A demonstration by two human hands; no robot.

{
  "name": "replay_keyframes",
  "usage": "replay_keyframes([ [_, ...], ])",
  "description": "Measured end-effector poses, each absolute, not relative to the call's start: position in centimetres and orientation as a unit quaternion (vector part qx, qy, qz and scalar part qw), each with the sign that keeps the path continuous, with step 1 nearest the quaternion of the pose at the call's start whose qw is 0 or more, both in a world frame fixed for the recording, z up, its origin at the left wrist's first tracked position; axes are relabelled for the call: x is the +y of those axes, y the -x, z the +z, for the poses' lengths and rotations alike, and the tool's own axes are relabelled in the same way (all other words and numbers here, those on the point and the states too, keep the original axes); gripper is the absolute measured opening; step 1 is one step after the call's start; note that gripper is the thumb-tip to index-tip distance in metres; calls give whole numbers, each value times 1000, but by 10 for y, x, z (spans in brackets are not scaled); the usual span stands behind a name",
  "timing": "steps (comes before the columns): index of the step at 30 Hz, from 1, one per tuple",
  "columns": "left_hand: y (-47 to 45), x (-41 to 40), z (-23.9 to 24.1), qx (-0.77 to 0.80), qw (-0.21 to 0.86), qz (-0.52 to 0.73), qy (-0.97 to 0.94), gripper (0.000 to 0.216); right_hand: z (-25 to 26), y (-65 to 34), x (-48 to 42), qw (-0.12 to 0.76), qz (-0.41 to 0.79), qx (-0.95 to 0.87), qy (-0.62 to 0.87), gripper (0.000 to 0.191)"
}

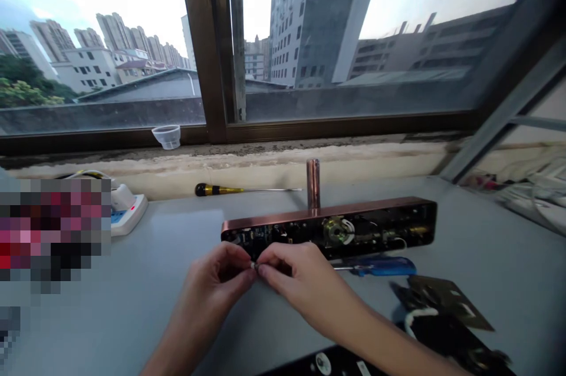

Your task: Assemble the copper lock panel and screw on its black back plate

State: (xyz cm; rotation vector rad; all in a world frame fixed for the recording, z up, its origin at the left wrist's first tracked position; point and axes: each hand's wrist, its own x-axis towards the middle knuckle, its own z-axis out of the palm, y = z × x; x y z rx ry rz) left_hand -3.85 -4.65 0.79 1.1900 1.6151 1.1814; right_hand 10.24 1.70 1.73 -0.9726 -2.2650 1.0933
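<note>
The left hand (216, 284) and the right hand (305, 273) meet tip to tip, the fingers of both pinched narrow on a small part (254, 266), just in front of the left end of the open housing (367, 231) on the bench (132, 287). What the part is, and whether a lead ties it to the housing, is too small to tell. The likeliest slip is losing it: the grip is all fingertip, so a twist or uneven pull could let it drop or spring away across the bench. If a lead does run from it, tugging could strain the joint or shift the bared innards, including the gold disc (335, 230). The blue screwdriver (391, 266) lies just before the housing, its shaft running toward the right wrist; a sideways move could roll it or knock it into the open face. The right forearm reaches in near the black panel (309, 367) and the dark plate (460, 300), so a careless withdrawal might sweep either of them aside.
</note>
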Motion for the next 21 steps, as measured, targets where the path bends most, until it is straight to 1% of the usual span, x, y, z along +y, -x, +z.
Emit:
replay_keyframes([
  [2, 38, -46, 5, 632, 395, 478, -464, 11, 15, -101, 17, 230, 408, -810, 352, 15],
  [5, 40, -47, 6, 631, 380, 476, -480, 12, 12, -102, 17, 240, 395, -814, 352, 15],
  [7, 43, -49, 10, 659, 302, 464, -508, 8, 10, -102, 18, 242, 377, -818, 361, 16],
  [9, 48, -52, 14, 703, 179, 460, -512, 9, 8, -102, 20, 245, 359, -819, 376, 16],
  [11, 54, -52, 15, 729, 91, 467, -491, 18, 6, -101, 22, 252, 329, -824, 387, 16],
  [12, 57, -50, 14, 731, 85, 474, -483, 25, 6, -100, 23, 254, 310, -829, 390, 16],
  [14, 61, -46, 9, 708, 144, 490, -488, 39, 4, -99, 24, 258, 268, -843, 389, 18],
  [16, 61, -40, 2, 668, 246, 498, -494, 50, 3, -97, 25, 258, 229, -855, 387, 19],
  [18, 59, -36, -3, 639, 318, 498, -492, 52, 2, -95, 26, 249, 193, -866, 389, 19],
  [21, 55, -32, -6, 632, 340, 497, -488, 46, 3, -91, 26, 222, 139, -877, 404, 20],
])
